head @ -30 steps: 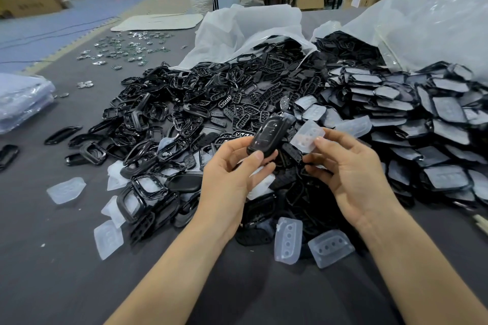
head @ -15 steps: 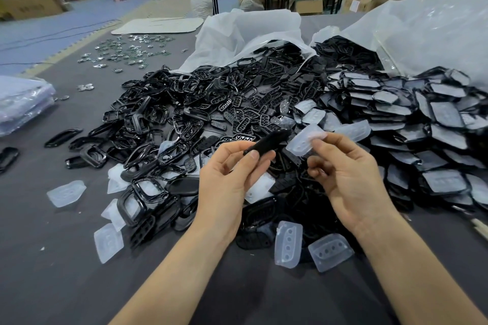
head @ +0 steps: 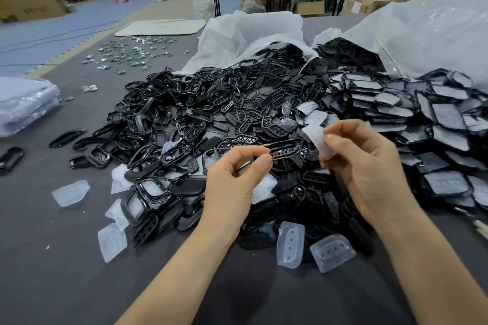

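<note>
Black key-fob shell (head: 285, 149), pinched edge-on at the left hand's (head: 232, 182) fingertips, lies just beside the translucent button pad (head: 315, 137), which the right hand (head: 369, 166) pinches.

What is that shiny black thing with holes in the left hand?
It is a glossy black plastic shell, long and flat, with a row of button-shaped openings. The left hand pinches one end between thumb and fingertip, holding it level above the pile of black parts. The frosted clear pad in the right hand is close beside it.
</note>
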Tool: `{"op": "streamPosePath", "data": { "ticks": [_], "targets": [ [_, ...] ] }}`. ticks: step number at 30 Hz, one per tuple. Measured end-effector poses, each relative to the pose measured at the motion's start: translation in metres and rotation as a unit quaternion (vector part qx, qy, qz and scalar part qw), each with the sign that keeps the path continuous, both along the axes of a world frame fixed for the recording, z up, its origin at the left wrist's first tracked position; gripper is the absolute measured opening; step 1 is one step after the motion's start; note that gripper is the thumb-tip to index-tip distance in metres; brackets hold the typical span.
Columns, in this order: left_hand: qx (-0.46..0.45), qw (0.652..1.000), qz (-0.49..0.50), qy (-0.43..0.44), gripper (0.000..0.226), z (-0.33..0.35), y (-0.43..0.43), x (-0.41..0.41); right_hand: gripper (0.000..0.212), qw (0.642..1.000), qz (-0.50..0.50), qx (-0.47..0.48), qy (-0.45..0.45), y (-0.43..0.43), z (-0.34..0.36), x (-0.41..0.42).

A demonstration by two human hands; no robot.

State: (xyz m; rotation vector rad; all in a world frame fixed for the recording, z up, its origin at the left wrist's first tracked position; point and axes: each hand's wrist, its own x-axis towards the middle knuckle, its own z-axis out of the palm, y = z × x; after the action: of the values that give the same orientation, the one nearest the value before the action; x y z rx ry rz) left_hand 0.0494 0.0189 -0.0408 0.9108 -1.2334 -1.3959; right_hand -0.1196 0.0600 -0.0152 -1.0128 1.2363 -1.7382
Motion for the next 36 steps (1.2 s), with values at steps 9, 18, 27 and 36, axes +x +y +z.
{"op": "streamPosePath", "data": {
  "ticks": [9,18,27,36],
  "targets": [
    [-0.058,0.992,-0.024,-0.113,0.021,0.0025,-0.0006,0.0021,0.015,0.973,0.001,0.005,0.231,-0.0004,0.001,-0.0015],
    [-0.069,0.99,-0.062,-0.106,0.034,0.0002,0.001,-0.0001,0.016,0.966,-0.026,0.013,0.257,-0.002,-0.0029,-0.0043],
    [-0.061,0.992,-0.083,-0.076,0.039,0.0013,0.0031,-0.0011,0.018,0.986,-0.029,0.02,0.165,-0.0006,-0.0006,-0.0092],
    [-0.04,0.993,-0.061,-0.089,0.025,-0.0014,0.0022,-0.0008,0.023,0.997,-0.016,0.073,0.011,0.0009,0.003,-0.007]
  ]
}}
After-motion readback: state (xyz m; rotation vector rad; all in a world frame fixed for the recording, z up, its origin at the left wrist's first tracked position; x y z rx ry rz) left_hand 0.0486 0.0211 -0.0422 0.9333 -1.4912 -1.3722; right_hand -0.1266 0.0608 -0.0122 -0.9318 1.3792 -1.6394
